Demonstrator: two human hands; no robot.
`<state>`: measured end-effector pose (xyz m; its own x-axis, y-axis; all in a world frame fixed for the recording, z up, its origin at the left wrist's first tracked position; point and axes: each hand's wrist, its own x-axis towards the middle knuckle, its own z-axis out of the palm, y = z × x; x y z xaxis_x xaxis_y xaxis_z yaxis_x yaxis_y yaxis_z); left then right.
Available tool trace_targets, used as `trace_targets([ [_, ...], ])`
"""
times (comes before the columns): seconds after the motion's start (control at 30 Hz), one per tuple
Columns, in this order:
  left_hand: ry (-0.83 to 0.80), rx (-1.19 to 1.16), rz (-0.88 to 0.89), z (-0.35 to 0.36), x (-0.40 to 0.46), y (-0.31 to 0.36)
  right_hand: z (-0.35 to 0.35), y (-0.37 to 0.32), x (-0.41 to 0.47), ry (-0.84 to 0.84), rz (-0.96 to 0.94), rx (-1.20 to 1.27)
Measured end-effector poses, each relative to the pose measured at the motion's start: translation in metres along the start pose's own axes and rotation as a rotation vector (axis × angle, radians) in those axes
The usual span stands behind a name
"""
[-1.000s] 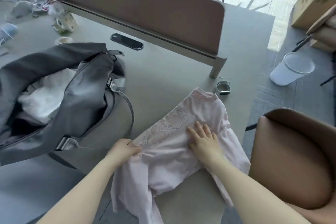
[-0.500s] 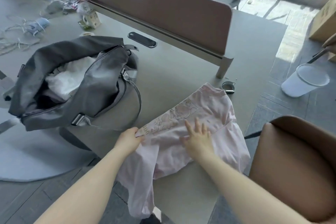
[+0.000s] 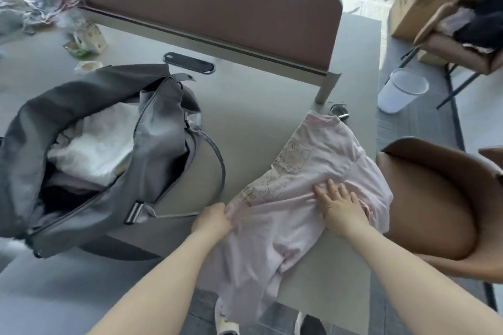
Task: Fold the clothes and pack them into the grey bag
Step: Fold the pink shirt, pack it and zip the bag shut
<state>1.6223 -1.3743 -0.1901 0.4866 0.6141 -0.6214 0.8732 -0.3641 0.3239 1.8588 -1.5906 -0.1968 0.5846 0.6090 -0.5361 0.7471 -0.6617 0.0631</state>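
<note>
head view: pink shirt [image 3: 313,198] spread on the bench [image 3: 258,117], collar toward the far edge, hem and one sleeve hanging off the near edge. partly folded lengthwise, print showing along the left fold line. left hand [image 3: 213,219] curled on the shirt's left edge, pinching a bunch of cloth just below the print. right hand [image 3: 341,208] flat on the middle of the shirt, fingers straight and spread, pressing the cloth down, holding nothing.

grey bag [image 3: 109,158] on the bench to the left, well apart from the shirt, zip wide open, strap looped toward the shirt. white cloth [image 3: 95,144] already inside, something darker and a pale pink layer beneath it, too shadowed to name.

judged progress: somewhere in the middle. some clothes packed, bag mouth ready for more. this shirt only begun: one side turned in, the hanging lower part not yet brought up, no compact fold yet. left to do for it: finish the side fold, fold the length, lift across to the bag. more clothes heaped on a chair [image 3: 462,43] at far right, possibly waiting their turn; cannot tell.

elsewhere: divider [image 3: 204,3] across the bench, small metal thing [image 3: 339,111] just beyond the collar, white bin [image 3: 400,94] on the floor, brown chair [image 3: 435,198] close at right.
</note>
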Motion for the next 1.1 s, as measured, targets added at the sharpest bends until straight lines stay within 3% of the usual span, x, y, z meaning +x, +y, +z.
trace_targets([
  [0.17,-0.106,-0.113,0.051,0.003,-0.009,-0.003,0.025,-0.079,-0.085,0.288,0.193,0.591],
  [0.3,-0.154,-0.184,0.045,0.003,-0.019,-0.012,0.039,-0.121,-0.125,0.122,0.452,0.815],
  [0.43,-0.220,-0.376,0.048,-0.002,-0.031,-0.020,0.049,-0.143,-0.128,0.045,0.516,0.862],
  [0.6,-0.202,-0.431,0.065,-0.005,-0.045,-0.018,0.052,-0.149,-0.125,0.006,0.584,1.046],
  [0.67,-0.126,-0.392,0.083,-0.005,-0.050,-0.014,0.055,-0.147,-0.131,0.062,0.570,1.186],
  [0.8,0.171,-0.057,0.104,-0.006,-0.053,-0.024,0.061,-0.146,-0.144,0.203,0.612,1.467],
  [0.87,0.214,0.006,0.106,-0.007,-0.050,-0.028,0.062,-0.146,-0.146,0.220,0.645,1.621],
  [0.97,0.092,-0.077,0.076,-0.004,-0.042,-0.025,0.067,-0.147,-0.145,0.185,0.736,1.907],
  [1.1,-0.076,-0.063,0.135,0.001,-0.025,-0.025,0.067,-0.161,-0.146,0.066,0.790,2.076],
])
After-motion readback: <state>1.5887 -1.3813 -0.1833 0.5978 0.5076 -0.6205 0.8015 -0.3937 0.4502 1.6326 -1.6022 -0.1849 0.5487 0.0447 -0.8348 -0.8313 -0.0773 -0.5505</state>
